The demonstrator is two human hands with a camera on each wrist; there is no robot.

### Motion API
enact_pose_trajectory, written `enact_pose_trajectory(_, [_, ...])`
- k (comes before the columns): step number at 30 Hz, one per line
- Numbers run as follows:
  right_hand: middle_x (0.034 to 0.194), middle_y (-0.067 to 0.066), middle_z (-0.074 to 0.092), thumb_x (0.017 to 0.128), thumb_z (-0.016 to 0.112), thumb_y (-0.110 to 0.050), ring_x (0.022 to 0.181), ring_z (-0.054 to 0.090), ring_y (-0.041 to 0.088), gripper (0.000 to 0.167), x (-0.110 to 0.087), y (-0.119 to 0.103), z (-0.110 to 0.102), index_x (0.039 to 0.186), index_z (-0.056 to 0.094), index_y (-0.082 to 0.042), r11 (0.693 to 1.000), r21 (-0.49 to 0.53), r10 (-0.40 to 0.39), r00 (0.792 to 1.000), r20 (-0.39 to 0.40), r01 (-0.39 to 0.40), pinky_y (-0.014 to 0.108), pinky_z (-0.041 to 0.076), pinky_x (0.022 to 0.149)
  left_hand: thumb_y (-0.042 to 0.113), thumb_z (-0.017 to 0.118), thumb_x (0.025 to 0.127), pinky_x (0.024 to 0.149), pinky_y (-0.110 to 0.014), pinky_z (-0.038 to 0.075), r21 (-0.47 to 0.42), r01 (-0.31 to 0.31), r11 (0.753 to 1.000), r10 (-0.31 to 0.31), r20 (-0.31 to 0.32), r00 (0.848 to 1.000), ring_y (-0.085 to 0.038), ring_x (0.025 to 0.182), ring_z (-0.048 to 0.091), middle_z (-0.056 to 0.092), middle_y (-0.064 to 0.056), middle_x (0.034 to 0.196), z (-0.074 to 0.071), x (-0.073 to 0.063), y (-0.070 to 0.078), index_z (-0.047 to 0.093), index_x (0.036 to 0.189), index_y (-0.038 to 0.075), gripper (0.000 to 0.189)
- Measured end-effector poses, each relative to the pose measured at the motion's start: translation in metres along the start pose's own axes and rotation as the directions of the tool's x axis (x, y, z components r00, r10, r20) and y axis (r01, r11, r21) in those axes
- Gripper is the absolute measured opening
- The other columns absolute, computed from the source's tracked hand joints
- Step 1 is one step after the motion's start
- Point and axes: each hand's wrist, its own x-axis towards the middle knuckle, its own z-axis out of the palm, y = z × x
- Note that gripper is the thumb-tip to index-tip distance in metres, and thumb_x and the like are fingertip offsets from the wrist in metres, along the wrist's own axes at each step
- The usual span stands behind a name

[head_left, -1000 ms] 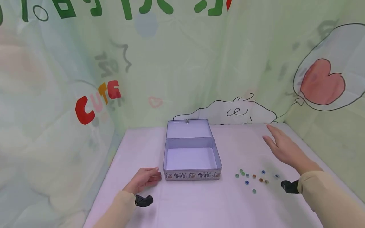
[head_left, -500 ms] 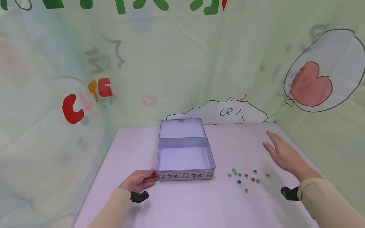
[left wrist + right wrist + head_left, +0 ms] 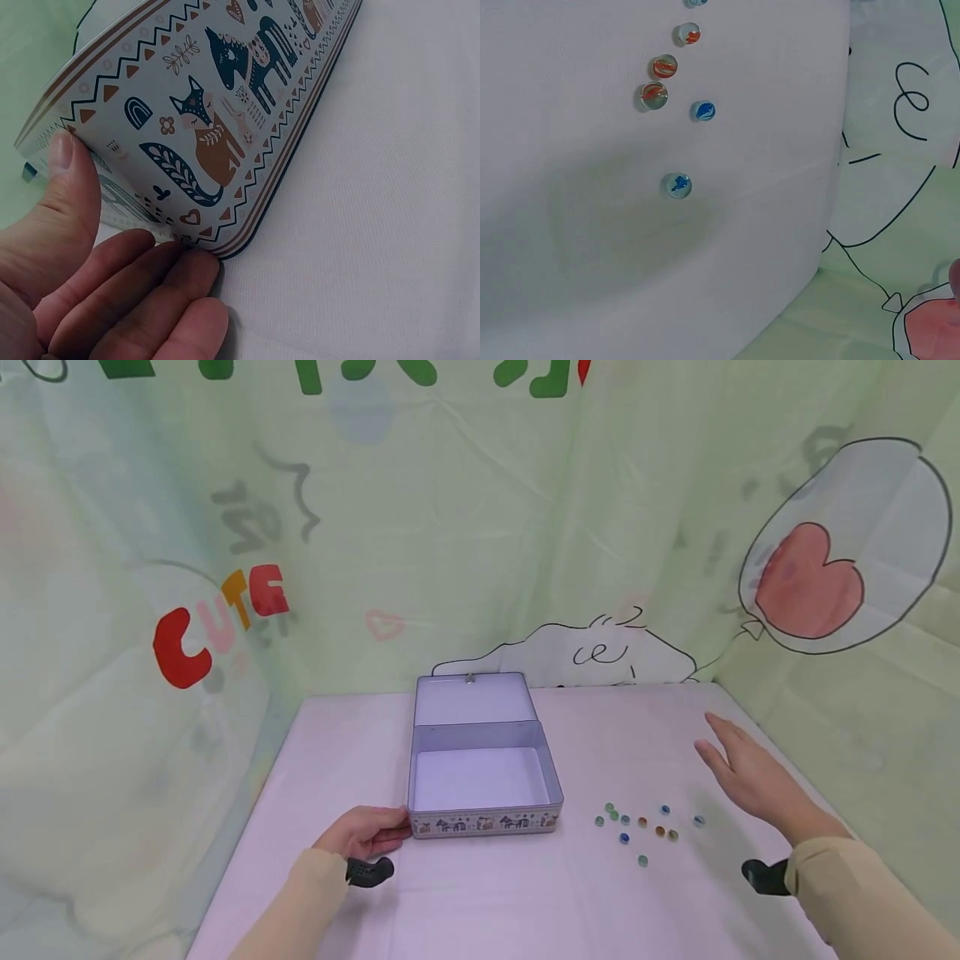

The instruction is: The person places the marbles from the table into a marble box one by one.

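Note:
An empty rectangular tin box (image 3: 486,822) with animal prints on its sides stands on the table, its hinged lid (image 3: 472,697) raised at the back. My left hand (image 3: 367,832) touches the box's front left corner. In the left wrist view, the thumb (image 3: 64,161) of that hand lies along the printed side, and its fingers (image 3: 161,289) rest loosely at the bottom corner. To the right of the box lie several glass marbles (image 3: 642,822), spread apart. My right hand (image 3: 757,777) hovers behind and right of them, fingers extended, holding nothing; the right wrist view shows only marbles (image 3: 679,185) below.
A pale cloth covers the table (image 3: 480,902). Printed curtains (image 3: 465,527) hang close behind it and along both sides. The far right table edge (image 3: 821,262) shows in the right wrist view.
My left hand has come from just beside the box to contact with its corner. The right hand has sunk slightly and drifted right of the marbles. The head view has turned a little to the right.

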Motion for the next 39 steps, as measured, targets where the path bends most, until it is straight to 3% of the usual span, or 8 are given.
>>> enact_pose_trajectory(7, [0.155,0.044,0.024,0.112,0.030,-0.043,0.142,0.023,0.062,0.072,0.000,0.002,-0.005,0.155,0.019,0.014,1.000,0.009,0.004,1.000,-0.013,-0.003,0.076,0.023,0.114,0.010,0.069,0.098,0.097,-0.042,0.061,0.036,0.028,0.999,-0.027,-0.025,0.999,-0.019,0.094,0.074,0.078,-0.015,0.104,0.001,0.004,0.006,0.060,0.130,-0.014,0.041])
enact_pose_trajectory(11, [0.146,0.039,0.045,0.111,0.044,-0.036,0.132,0.046,0.056,0.060,-0.002,0.009,-0.007,0.148,0.041,0.011,0.997,0.074,0.004,1.000,-0.013,-0.003,0.067,0.044,0.107,0.012,0.071,0.097,0.099,-0.045,0.059,0.046,0.050,0.998,-0.048,-0.045,0.998,-0.021,0.095,0.075,0.077,-0.019,0.109,0.000,0.006,0.008,0.060,0.131,-0.013,0.044])
enact_pose_trajectory(15, [0.130,0.028,0.066,0.103,0.063,-0.029,0.106,0.072,0.018,0.046,-0.006,0.034,-0.004,0.135,0.062,0.003,0.983,0.182,0.015,1.000,0.024,-0.020,0.039,0.063,0.088,0.011,0.070,0.098,0.098,-0.044,0.060,0.040,0.050,0.998,-0.048,-0.042,0.998,-0.021,0.094,0.075,0.077,-0.020,0.110,0.001,0.005,0.007,0.061,0.130,-0.014,0.042])
enact_pose_trajectory(19, [0.131,0.021,0.069,0.099,0.069,-0.036,0.094,0.059,-0.018,0.049,-0.014,0.072,0.007,0.133,0.066,-0.001,0.957,0.263,0.099,0.988,0.115,-0.126,0.037,0.063,0.090,0.010,0.070,0.097,0.095,-0.044,0.061,0.045,0.053,0.998,-0.051,-0.052,0.997,-0.022,0.092,0.075,0.078,-0.018,0.104,0.003,0.003,0.005,0.063,0.126,-0.014,0.038])
enact_pose_trajectory(24, [0.130,0.018,0.070,0.097,0.071,-0.037,0.094,0.063,-0.013,0.054,-0.026,0.118,0.034,0.135,0.064,0.000,0.904,0.347,0.189,0.962,0.197,-0.249,0.045,0.061,0.095,0.011,0.071,0.097,0.097,-0.044,0.060,0.045,0.051,0.998,-0.050,-0.031,0.998,-0.023,0.095,0.075,0.078,-0.017,0.105,0.002,0.005,0.003,0.063,0.126,-0.014,0.040])
enact_pose_trajectory(30, [0.121,0.024,0.072,0.097,0.072,-0.017,0.096,0.071,0.000,0.043,-0.026,0.146,0.058,0.127,0.064,0.012,0.848,0.477,0.048,0.930,0.365,-0.231,0.024,0.062,0.083,0.011,0.072,0.096,0.093,-0.044,0.062,0.060,0.074,0.996,-0.069,-0.075,0.995,-0.023,0.092,0.076,0.078,-0.017,0.103,-0.002,0.002,0.001,0.064,0.125,-0.013,0.038])
enact_pose_trajectory(35, [0.113,0.023,0.075,0.094,0.072,-0.008,0.091,0.070,0.003,0.029,-0.018,0.139,0.055,0.117,0.070,0.010,0.914,0.380,-0.011,0.929,0.371,-0.141,0.022,0.062,0.078,0.012,0.071,0.097,0.093,-0.043,0.062,0.061,0.069,0.996,-0.066,-0.054,0.996,-0.023,0.094,0.076,0.078,-0.018,0.104,-0.002,0.000,0.002,0.066,0.123,-0.012,0.036])
enact_pose_trajectory(39, [0.105,0.015,0.076,0.088,0.078,-0.006,0.092,0.069,0.016,0.021,-0.012,0.128,0.050,0.107,0.076,0.002,0.963,0.224,0.066,0.937,0.344,-0.150,0.033,0.063,0.080,0.013,0.072,0.097,0.093,-0.040,0.062,0.054,0.071,0.996,-0.071,-0.001,0.997,-0.021,0.094,0.076,0.079,-0.016,0.104,-0.001,0.003,0.002,0.068,0.121,-0.009,0.033])
